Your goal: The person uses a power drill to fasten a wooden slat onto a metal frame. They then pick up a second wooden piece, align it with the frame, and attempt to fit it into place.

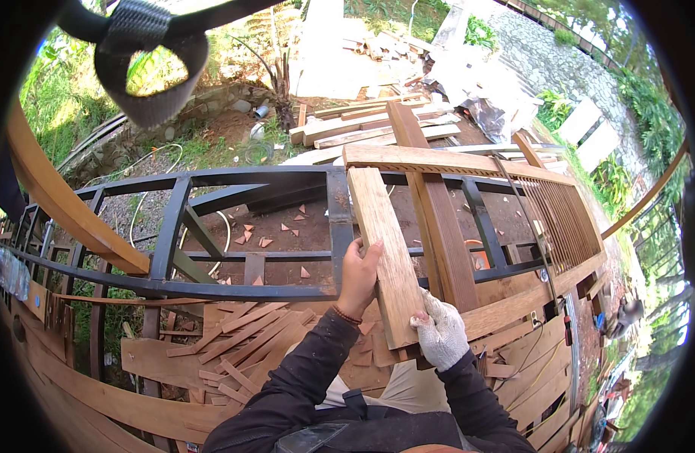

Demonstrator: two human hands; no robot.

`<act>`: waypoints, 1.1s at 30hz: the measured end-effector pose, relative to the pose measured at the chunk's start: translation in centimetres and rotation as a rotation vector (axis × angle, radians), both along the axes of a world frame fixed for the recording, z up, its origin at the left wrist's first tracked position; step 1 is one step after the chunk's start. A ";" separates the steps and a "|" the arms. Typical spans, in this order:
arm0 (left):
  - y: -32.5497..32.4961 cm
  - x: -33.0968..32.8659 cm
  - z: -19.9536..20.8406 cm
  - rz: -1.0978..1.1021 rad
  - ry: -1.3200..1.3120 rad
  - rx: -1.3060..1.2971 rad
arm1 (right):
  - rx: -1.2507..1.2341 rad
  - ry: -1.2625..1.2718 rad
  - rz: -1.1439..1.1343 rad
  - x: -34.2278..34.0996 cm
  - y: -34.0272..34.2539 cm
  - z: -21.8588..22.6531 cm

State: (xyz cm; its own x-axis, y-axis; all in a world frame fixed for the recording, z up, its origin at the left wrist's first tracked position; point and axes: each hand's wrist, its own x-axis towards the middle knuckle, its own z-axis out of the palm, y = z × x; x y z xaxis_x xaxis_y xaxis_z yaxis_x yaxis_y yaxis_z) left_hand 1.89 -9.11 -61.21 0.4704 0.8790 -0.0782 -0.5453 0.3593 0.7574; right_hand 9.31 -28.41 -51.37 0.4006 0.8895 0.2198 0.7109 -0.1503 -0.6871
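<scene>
A short, thick wooden board (pixel 385 253) lies between my hands, its far end near the corner of a slatted wooden frame (pixel 468 160). My bare left hand (pixel 359 278), with a beaded bracelet at the wrist, grips the board's left edge, thumb on top. At the near end, my right hand (pixel 442 331) in a worn white glove wraps the right edge. The fingers beneath the board are hidden. Two darker planks (pixel 447 241) run lengthwise just right of the board. Under all this stands a dark metal frame (pixel 246 287).
Thin wood strips (pixel 238 340) are heaped on the lower left planks. Small triangular offcuts (pixel 265 242) dot the soil inside the metal frame. Stacked lumber (pixel 362 128) lies beyond it. A curved wooden beam (pixel 68 204) rises at the left. A person (pixel 625 317) is at the far right.
</scene>
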 end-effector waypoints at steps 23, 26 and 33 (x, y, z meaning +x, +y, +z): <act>-0.2 -0.1 0.8 0.023 0.043 -0.004 | 0.064 0.044 -0.006 0.0 0.0 -0.8; -0.2 -0.2 1.2 0.028 0.091 0.048 | 0.078 0.010 -0.014 0.0 0.0 -0.8; 0.0 -0.1 -0.4 -0.015 0.027 -0.032 | 0.029 0.015 -0.032 0.0 -0.1 -0.3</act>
State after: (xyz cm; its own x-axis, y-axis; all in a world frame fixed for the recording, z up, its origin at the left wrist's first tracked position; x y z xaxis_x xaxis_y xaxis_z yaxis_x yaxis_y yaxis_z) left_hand 1.80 -9.13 -61.66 0.4806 0.8687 -0.1195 -0.5192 0.3918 0.7596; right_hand 9.30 -28.48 -51.65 0.4318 0.8696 0.2392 0.6956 -0.1523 -0.7021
